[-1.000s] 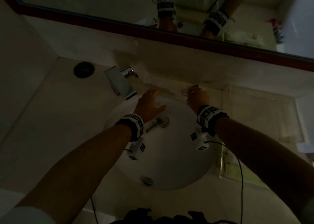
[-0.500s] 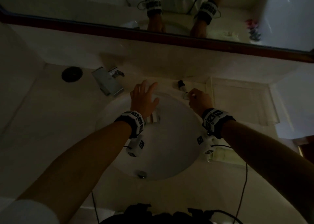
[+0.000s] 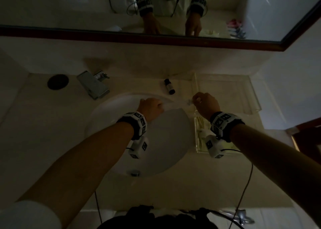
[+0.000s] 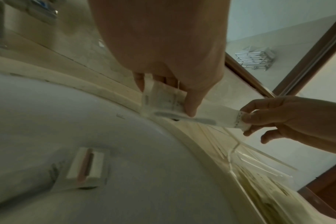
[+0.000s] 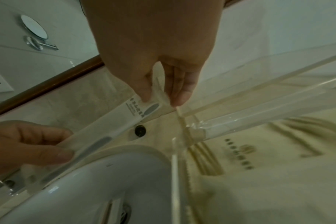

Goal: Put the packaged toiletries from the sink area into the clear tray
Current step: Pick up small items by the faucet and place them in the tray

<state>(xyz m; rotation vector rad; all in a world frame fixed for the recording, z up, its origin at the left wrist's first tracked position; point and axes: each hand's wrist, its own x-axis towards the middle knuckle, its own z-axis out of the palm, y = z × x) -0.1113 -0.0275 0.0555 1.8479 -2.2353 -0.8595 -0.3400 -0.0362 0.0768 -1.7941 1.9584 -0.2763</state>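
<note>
A long white packet (image 5: 113,121) printed with grey ovals spans the sink's back rim. My right hand (image 5: 159,100) pinches its right end, beside the corner of the clear tray (image 5: 269,84). My left hand (image 4: 163,97) pinches the other end between thumb and fingers; a shorter printed piece (image 4: 163,101) sits in that grip too. In the head view both hands (image 3: 160,105) (image 3: 194,100) hover over the rim with the packet (image 3: 178,103) between them. Another small packet (image 4: 84,166) lies in the basin. A small dark bottle (image 3: 169,86) lies on the counter behind.
The clear tray (image 3: 225,93) stands on the counter right of the white sink (image 3: 104,124). In front of it lies a folded cream towel (image 5: 259,174) with a logo. The tap (image 3: 93,84) stands at back left, a dark round fitting (image 3: 58,82) beside it. A mirror runs along the wall.
My left hand, spread open over the basin before, now grips the packet's left end. My right hand has moved right with its end, closer to the tray.
</note>
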